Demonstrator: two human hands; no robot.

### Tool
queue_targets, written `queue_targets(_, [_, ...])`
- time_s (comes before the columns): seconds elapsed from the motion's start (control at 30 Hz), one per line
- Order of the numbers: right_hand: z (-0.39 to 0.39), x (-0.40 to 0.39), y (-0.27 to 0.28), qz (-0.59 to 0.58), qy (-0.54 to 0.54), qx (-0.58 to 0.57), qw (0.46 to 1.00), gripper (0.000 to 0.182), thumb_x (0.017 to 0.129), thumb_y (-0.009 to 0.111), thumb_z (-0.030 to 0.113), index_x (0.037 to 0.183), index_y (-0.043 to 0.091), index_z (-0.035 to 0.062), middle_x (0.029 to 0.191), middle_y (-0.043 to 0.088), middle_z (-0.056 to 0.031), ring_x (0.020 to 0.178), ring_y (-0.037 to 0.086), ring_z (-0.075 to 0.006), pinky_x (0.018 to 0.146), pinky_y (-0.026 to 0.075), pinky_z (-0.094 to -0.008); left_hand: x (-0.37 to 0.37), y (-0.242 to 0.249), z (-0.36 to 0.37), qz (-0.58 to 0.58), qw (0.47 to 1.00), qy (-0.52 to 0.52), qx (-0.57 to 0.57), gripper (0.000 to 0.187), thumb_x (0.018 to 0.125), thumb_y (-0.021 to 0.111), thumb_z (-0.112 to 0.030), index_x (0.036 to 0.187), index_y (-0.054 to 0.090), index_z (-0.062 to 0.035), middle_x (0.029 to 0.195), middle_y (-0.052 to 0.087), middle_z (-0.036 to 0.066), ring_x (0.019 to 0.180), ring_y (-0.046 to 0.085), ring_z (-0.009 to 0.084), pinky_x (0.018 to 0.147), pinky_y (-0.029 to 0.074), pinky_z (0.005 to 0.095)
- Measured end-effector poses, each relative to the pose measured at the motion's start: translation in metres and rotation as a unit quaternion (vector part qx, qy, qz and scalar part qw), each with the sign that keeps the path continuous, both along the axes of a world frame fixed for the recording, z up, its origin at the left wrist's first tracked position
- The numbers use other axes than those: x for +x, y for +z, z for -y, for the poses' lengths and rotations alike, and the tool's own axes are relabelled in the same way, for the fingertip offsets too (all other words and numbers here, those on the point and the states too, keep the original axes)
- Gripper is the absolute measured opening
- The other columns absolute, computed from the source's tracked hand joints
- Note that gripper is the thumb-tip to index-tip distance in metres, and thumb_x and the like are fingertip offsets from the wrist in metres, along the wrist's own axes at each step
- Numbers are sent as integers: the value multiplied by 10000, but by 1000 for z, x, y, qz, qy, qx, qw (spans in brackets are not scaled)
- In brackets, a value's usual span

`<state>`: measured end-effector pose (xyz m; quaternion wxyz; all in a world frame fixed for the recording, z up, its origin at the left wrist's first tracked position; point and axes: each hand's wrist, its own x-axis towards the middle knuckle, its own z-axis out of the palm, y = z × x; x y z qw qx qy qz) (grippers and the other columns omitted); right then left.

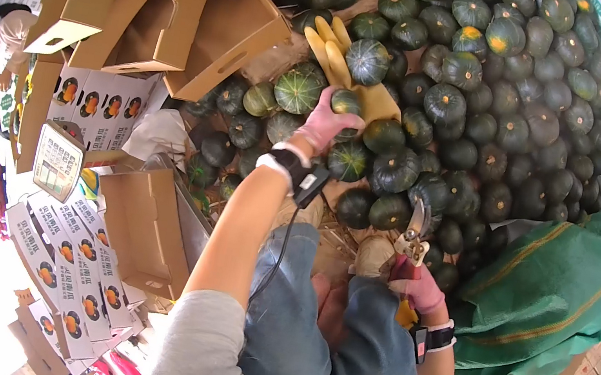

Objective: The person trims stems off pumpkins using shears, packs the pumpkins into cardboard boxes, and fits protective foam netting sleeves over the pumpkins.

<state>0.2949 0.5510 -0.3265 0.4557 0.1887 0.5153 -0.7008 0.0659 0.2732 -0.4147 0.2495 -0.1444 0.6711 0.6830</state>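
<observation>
My left hand [322, 123], in a pink glove, has its thumb and fingers around a small green pumpkin [346, 102] at the near edge of the pile. Just beyond it lies a yellow rubber glove [339, 64], its fingers pointing away from me. A striped green pumpkin [298, 91] sits left of that hand. Low on the right, by my knee, my right hand [422, 290], gloved in pink too, is closed on the red handles of pruning shears [412, 240]. The shears' blades point up and stand apart, with nothing visible between them.
A large heap of dark green pumpkins [496, 133] fills the far right. Open cardboard boxes [223, 32] stand at left, near a scale [58, 161] and printed cartons [71, 252]. A green sack [532, 322] lies at right. Another person [11, 40] is at far left.
</observation>
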Motion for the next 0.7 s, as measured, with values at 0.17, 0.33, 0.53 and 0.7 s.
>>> queue_targets(0.17, [5,1,1,-37,-23,-35,998,283,633,694,115,857,535,47,752,515,-6,663,492,-106,556,391,-231,57,56,59,51,865,-1,500,864,688,706,-402,1402,292,-147,1322,452,164,1145,490,386,923,399,575])
queue_targets(0.33, [10,-7,-11,-54,59,-16,997,285,649,683,103,885,536,42,767,523,-6,695,503,-108,579,415,-241,108,114,138,20,860,108,499,985,620,670,-680,1386,324,-166,1358,403,193,1146,417,539,942,307,705])
queue_targets(0.53, [39,-30,4,-225,112,266,930,286,680,661,52,938,538,47,843,550,-19,755,503,-110,696,444,-263,208,153,268,-128,899,384,167,731,750,677,-418,1344,378,-114,1268,452,148,1126,482,300,796,525,447])
queue_targets(0.7, [75,-72,-9,-262,61,261,927,291,688,647,28,936,495,29,861,591,-51,720,549,-147,686,475,-291,226,110,333,-103,857,333,-380,662,762,727,-210,1324,398,-92,1184,485,96,1070,482,217,921,424,351])
